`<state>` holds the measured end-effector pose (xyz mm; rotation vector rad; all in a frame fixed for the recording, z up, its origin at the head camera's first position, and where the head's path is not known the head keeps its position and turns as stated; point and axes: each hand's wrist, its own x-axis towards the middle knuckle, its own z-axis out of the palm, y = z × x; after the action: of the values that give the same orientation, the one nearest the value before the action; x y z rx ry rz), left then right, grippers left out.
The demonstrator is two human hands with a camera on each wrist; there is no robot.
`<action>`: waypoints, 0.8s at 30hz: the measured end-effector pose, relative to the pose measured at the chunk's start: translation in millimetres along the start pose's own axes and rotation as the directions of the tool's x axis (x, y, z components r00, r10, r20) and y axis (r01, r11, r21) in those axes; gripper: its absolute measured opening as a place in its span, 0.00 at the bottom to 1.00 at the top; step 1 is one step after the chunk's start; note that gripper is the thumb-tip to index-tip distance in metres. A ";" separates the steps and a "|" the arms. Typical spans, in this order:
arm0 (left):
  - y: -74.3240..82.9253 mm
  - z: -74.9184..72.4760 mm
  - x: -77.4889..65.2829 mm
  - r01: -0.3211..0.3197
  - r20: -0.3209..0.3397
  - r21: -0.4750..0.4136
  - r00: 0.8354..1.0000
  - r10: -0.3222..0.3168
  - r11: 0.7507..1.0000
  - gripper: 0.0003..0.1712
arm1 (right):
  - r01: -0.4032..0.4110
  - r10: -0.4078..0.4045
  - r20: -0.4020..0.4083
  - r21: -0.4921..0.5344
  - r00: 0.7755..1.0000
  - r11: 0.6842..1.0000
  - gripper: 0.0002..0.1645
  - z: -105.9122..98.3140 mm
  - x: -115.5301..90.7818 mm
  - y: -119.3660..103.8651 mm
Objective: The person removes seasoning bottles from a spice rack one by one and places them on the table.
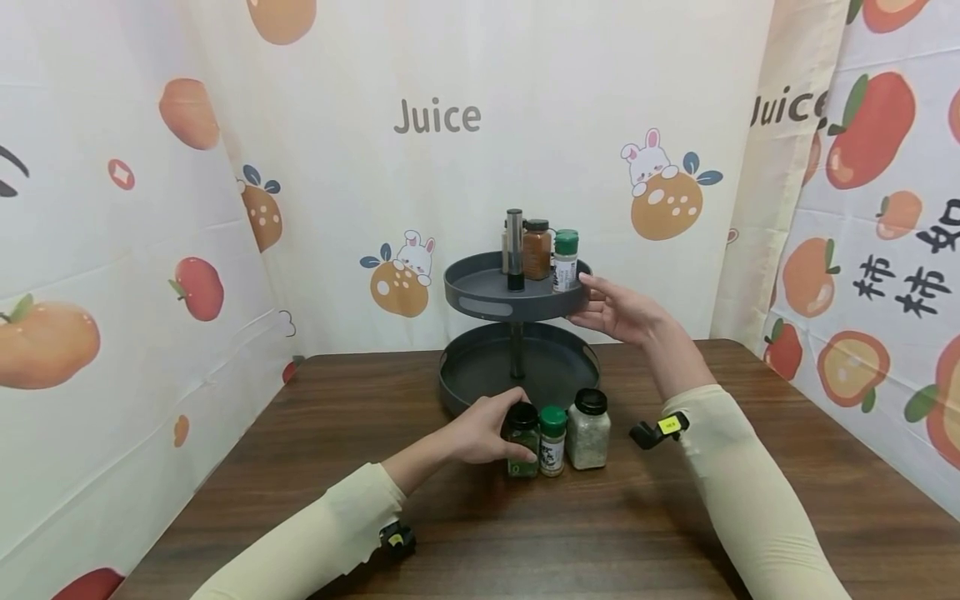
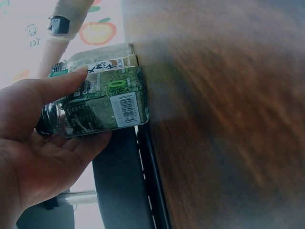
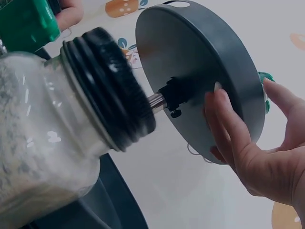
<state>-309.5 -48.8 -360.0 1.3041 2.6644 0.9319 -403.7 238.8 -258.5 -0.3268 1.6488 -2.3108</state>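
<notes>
My left hand (image 1: 480, 432) grips a black-capped glass jar of green herbs (image 1: 522, 461), thumb in front and fingers behind, upright at the front of a grey two-tier round rack. The jar's barcode label (image 2: 125, 109) shows in the left wrist view. My right hand (image 1: 617, 310) holds the right rim of the upper tray (image 1: 480, 302), thumb at the top edge and fingers (image 3: 231, 117) against the underside. Beside the herb jar stand a small green-capped shaker (image 1: 552, 454) and a larger black-capped jar of pale seasoning (image 1: 589, 437).
On the upper tray sit a jar of orange-brown spice (image 1: 537, 252), a green-capped shaker (image 1: 566, 265) and another partly hidden container, near the upright post (image 1: 514, 250). The lower tray (image 1: 457, 387) is behind the front jars. Printed curtains (image 1: 337, 167) surround the wooden table (image 1: 300, 450).
</notes>
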 end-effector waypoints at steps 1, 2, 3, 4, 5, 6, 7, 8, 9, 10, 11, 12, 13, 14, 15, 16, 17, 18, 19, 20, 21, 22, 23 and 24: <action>0.3 0.1 0.0 -0.002 -0.001 0.003 1.000 0.002 1.000 0.29 | 0.012 -0.012 -0.006 -0.002 1.000 1.000 0.43 -0.2 0.8 0.4; 0.5 0.1 0.1 -0.003 -0.002 0.005 1.000 0.003 1.000 0.29 | 0.025 -0.025 -0.016 -0.003 1.000 1.000 0.42 -0.5 1.7 0.8; 0.8 0.2 0.0 -0.003 -0.002 0.006 1.000 0.003 1.000 0.29 | 0.036 -0.036 -0.031 0.000 0.999 0.999 0.43 -0.8 2.8 1.3; 1.1 0.2 -0.1 -0.004 -0.002 0.007 1.000 0.004 1.000 0.29 | 0.046 -0.046 -0.050 0.002 0.998 0.999 0.43 -1.0 3.8 1.9; 1.4 0.2 -0.2 -0.003 -0.001 0.007 1.000 0.003 1.000 0.29 | 0.056 -0.056 -0.071 0.001 0.996 0.998 0.43 -0.7 4.9 2.6; 1.7 0.1 -0.3 -0.003 -0.001 0.005 1.000 0.003 1.000 0.29 | 0.065 -0.065 -0.092 0.001 0.994 0.998 0.43 -0.7 5.6 3.2; 2.0 -0.1 -0.3 -0.004 0.000 0.004 1.000 0.004 1.000 0.29 | 0.073 -0.073 -0.110 -0.001 0.991 0.997 0.42 -0.5 6.0 3.7; 2.2 -0.3 -0.3 -0.004 0.001 0.003 1.000 0.004 1.000 0.28 | 0.079 -0.079 -0.122 0.000 0.989 0.997 0.43 -0.5 6.7 4.1; 2.3 -0.5 -0.2 -0.003 0.001 0.003 1.000 0.003 1.000 0.28 | 0.080 -0.080 -0.128 -0.002 0.989 0.997 0.42 -0.4 6.8 4.0; 2.3 -0.8 -0.1 -0.004 0.002 0.002 1.000 0.004 1.000 0.28 | 0.080 -0.080 -0.129 -0.004 0.988 0.997 0.42 -0.5 6.7 3.9; 2.3 -1.0 0.0 -0.004 0.003 0.001 1.000 0.004 1.000 0.28 | 0.079 -0.079 -0.126 -0.004 0.989 0.997 0.42 -0.4 6.0 3.2; 2.3 -1.2 0.1 -0.005 0.004 0.001 1.000 0.005 1.000 0.28 | 0.076 -0.076 -0.116 -0.005 0.990 0.997 0.43 -0.7 5.3 2.4; 2.2 -1.3 0.1 -0.007 0.004 0.002 1.000 0.007 1.000 0.29 | 0.070 -0.069 -0.103 -0.002 0.992 0.998 0.43 -1.0 4.5 1.4; 2.1 -1.4 0.0 -0.006 0.003 0.004 1.000 0.006 1.000 0.29 | 0.060 -0.060 -0.090 0.001 0.994 0.998 0.44 -1.7 3.6 0.2; 2.1 -1.3 -0.1 -0.006 0.002 0.005 1.000 0.006 1.000 0.29 | 0.049 -0.048 -0.081 0.011 0.996 0.999 0.44 -2.1 2.6 -0.9; 2.1 -1.3 -0.3 -0.007 0.001 0.005 1.000 0.007 1.000 0.29 | 0.038 -0.036 -0.074 0.024 0.997 0.999 0.44 -2.7 1.9 -1.8; 2.2 -1.3 -0.5 -0.007 0.001 0.006 1.000 0.007 1.000 0.29 | 0.027 -0.024 -0.070 0.034 0.997 0.999 0.45 -2.6 0.8 -2.6; 2.2 -1.2 -0.7 -0.007 0.000 0.006 1.000 0.007 1.000 0.29 | 0.014 -0.012 -0.063 0.041 0.998 0.999 0.45 -2.8 0.2 -3.2; 2.3 -1.1 -0.9 -0.006 -0.001 0.006 1.000 0.006 1.000 0.29 | 0.001 0.002 -0.062 0.048 0.998 0.999 0.45 -2.6 -0.4 -3.6; 2.3 -1.0 -1.1 -0.005 -0.001 0.005 1.000 0.005 1.000 0.29 | -0.011 0.014 -0.062 0.053 0.998 0.999 0.45 -2.5 -0.8 -3.8; 2.4 -1.0 -1.2 -0.005 -0.001 0.002 1.000 0.005 1.000 0.29 | -0.021 0.024 -0.061 0.055 0.998 0.998 0.45 -2.2 -1.3 -3.8; 2.5 -1.0 -1.3 -0.005 0.000 -0.002 1.000 0.005 1.000 0.29 | -0.031 0.034 -0.058 0.052 0.998 0.998 0.45 -2.0 -2.1 -3.8; 2.5 -0.9 -1.4 -0.006 0.000 -0.004 1.000 0.006 1.000 0.29 | -0.039 0.041 -0.054 0.049 0.998 0.998 0.46 -1.7 -2.8 -3.6; 2.6 -0.9 -1.4 -0.007 0.001 -0.006 1.000 0.007 1.000 0.29 | -0.046 0.048 -0.044 0.045 0.998 0.998 0.46 -1.7 -3.3 -3.4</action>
<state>-307.0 -49.1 -358.2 1.3134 2.6563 0.9389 -401.6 242.6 -255.9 -0.2259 1.6064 -2.3322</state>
